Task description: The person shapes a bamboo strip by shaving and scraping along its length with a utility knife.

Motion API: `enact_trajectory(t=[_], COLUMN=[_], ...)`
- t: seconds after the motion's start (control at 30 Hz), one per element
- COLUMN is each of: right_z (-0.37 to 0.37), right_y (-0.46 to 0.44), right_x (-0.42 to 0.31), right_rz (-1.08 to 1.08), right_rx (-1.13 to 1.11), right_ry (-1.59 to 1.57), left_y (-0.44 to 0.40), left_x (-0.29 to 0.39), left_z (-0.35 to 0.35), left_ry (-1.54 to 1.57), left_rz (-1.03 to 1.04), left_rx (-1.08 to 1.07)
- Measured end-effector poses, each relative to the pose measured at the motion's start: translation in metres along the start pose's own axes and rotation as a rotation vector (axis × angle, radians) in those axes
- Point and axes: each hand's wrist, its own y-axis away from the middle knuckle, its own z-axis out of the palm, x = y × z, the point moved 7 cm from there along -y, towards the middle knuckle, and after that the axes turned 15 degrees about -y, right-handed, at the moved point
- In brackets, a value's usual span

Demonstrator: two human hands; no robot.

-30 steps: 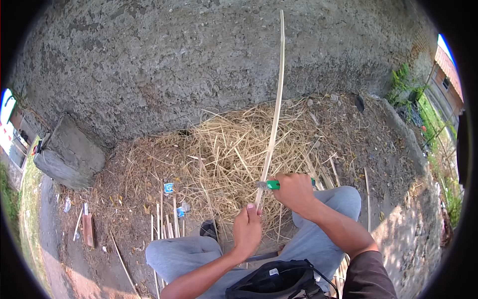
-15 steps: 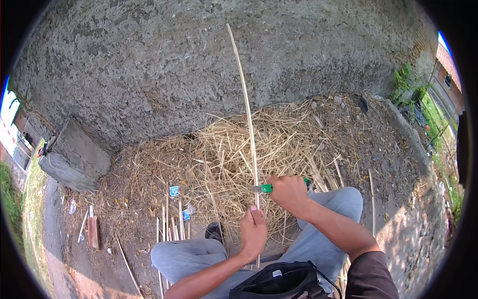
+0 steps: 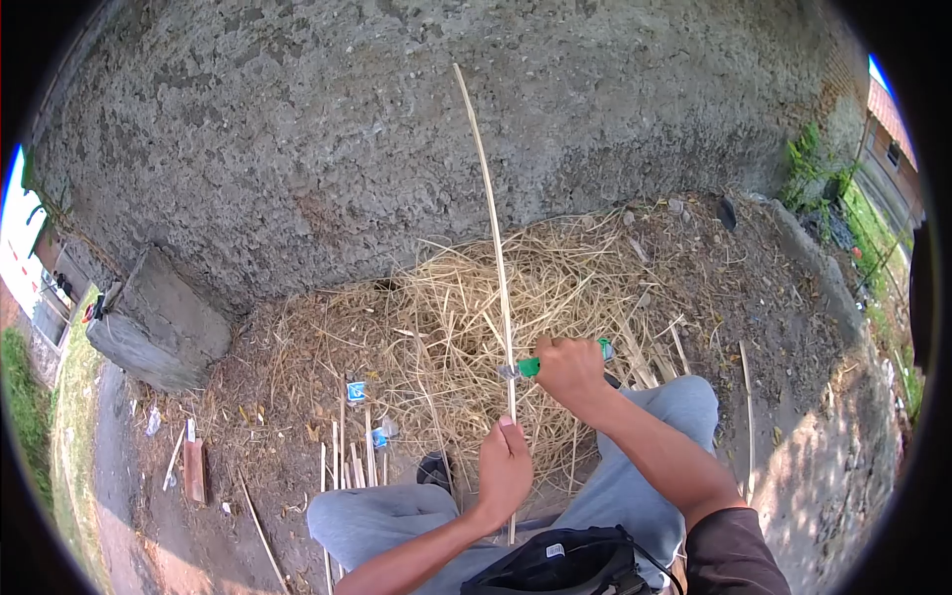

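Left hand (image 3: 506, 468) curled around a long, pale strip (image 3: 497, 238), thumb laid along it; right hand (image 3: 571, 375) fisted around a green-handled blade (image 3: 530, 367), its metal against the strip just beyond the left thumb. The strip crosses above the shavings pile (image 3: 451, 322), its tip past the pile's far side, its lower end on the near side. It is probably light, springy and dry, with splintery edges; best gripped by its flat faces, below the blade.
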Motion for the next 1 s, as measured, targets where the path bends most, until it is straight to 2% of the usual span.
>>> enact_trajectory(t=[0.1,0.17,0.23,0.4,0.5,0.57,0.67,0.8,0.93,0.97,1.0], right_z=[-0.012,-0.011,-0.007,-0.006,0.000,-0.001,0.000,-0.010,-0.011,-0.006,-0.003], right_y=[-0.019,-0.026,-0.033,-0.055,-0.065,-0.070,-0.075,-0.077,-0.075,-0.072,-0.074], right_x=[0.007,0.006,0.010,0.015,0.006,0.001,-0.004,-0.012,-0.009,0.000,0.012], right_rz=[0.112,0.113,0.117,0.108,0.107,0.093,0.077,0.092,0.113,0.203,0.288], right_rx=[0.011,-0.020,-0.052,0.041,-0.050,-0.042,-0.034,-0.022,0.032,0.065,0.108], right_ry=[0.018,0.036,0.052,0.008,0.053,0.033,0.028,-0.001,-0.019,0.004,0.027], left_y=[0.007,0.009,0.007,0.005,0.003,0.003,0.004,0.006,0.008,0.012,0.019], left_x=[0.015,0.029,0.027,0.018,0.014,0.005,0.011,0.019,0.037,0.040,0.043], left_z=[-0.005,-0.015,-0.018,-0.021,-0.035,-0.037,-0.044,-0.047,-0.050,-0.051,-0.043], left_ry=[-0.034,-0.176,-0.183,-0.196,-0.231,-0.066,-0.119,-0.121,-0.196,-0.216,-0.225], left_rz=[0.001,0.038,0.058,0.033,0.097,0.000,0.036,-0.037,0.066,0.100,0.084], left_rx=[-0.020,0.011,0.025,0.018,0.070,-0.035,0.019,0.004,0.068,0.102,0.020])
